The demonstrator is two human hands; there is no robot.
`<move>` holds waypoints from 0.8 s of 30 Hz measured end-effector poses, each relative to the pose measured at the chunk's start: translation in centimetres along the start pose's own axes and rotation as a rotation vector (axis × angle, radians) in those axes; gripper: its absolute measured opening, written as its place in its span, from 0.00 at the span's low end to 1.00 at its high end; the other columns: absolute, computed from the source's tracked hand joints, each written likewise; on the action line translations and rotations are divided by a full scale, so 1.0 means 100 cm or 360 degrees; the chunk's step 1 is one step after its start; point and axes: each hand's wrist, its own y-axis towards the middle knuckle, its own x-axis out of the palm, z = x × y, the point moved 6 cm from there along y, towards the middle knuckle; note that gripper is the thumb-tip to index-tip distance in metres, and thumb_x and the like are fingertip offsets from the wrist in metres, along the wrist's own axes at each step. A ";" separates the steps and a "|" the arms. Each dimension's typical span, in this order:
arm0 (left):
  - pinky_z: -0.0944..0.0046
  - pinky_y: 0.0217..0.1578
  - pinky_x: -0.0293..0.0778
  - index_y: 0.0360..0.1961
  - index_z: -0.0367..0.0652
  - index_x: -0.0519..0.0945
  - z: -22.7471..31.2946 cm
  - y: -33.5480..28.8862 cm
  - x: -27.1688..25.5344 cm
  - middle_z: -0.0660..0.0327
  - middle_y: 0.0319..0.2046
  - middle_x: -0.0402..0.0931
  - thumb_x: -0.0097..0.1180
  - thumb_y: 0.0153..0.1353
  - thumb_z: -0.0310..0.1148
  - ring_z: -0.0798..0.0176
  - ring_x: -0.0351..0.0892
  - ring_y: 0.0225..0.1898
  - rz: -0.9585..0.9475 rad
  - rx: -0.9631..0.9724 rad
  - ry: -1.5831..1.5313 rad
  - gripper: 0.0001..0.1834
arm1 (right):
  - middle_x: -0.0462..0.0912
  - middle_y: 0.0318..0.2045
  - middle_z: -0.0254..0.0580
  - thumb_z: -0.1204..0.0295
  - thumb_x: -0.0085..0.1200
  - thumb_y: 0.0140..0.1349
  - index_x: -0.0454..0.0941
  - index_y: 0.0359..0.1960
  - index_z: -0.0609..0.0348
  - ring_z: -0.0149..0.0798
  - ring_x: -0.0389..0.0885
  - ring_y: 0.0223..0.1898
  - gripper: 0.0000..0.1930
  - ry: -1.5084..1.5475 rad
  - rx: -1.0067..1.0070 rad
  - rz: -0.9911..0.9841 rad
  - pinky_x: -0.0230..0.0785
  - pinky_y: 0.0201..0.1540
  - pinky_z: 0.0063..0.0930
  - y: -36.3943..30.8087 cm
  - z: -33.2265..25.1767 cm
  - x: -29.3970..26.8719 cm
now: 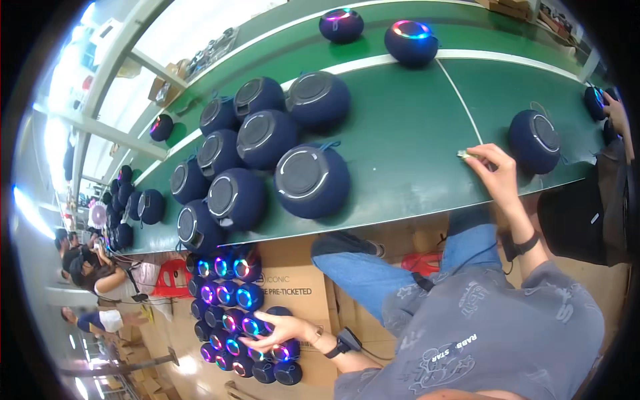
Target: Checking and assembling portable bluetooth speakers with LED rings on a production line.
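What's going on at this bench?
One person is working with both hands. The right hand pinches a small pale piece above the green bench, with a lone dark blue round unit just to its right. The left hand is open over rows of similar units with lit rings, below the bench edge; whether it touches one is unclear. A cluster of unlit units sits on the bench's left part.
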 end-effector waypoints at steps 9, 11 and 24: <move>0.49 0.71 0.67 0.64 0.39 0.80 0.513 -0.012 0.052 0.46 0.61 0.76 0.79 0.56 0.32 0.42 0.74 0.68 -0.1294 0.1225 -0.1493 0.34 | 0.91 0.38 0.44 0.77 0.73 0.63 0.92 0.43 0.61 0.39 0.90 0.41 0.08 0.0423 -0.0005 -0.0112 0.81 0.45 0.31 0.001 0.001 -0.017; 0.44 0.71 0.69 0.73 0.39 0.68 0.586 -0.053 0.139 0.40 0.66 0.63 0.81 0.52 0.35 0.35 0.69 0.69 -0.1410 0.1403 -0.1359 0.49 | 0.91 0.38 0.45 0.78 0.72 0.63 0.92 0.43 0.61 0.40 0.91 0.40 0.08 0.0510 0.0040 -0.0099 0.82 0.44 0.32 0.000 0.005 -0.021; 0.47 0.76 0.66 0.82 0.46 0.58 0.710 -0.231 0.491 0.29 0.75 0.55 0.90 0.21 0.58 0.31 0.62 0.76 -0.2332 0.1705 -0.0269 0.83 | 0.86 0.41 0.42 0.80 0.70 0.65 0.92 0.47 0.63 0.36 0.91 0.38 0.10 0.0826 0.0249 -0.0245 0.82 0.39 0.29 0.004 0.013 -0.023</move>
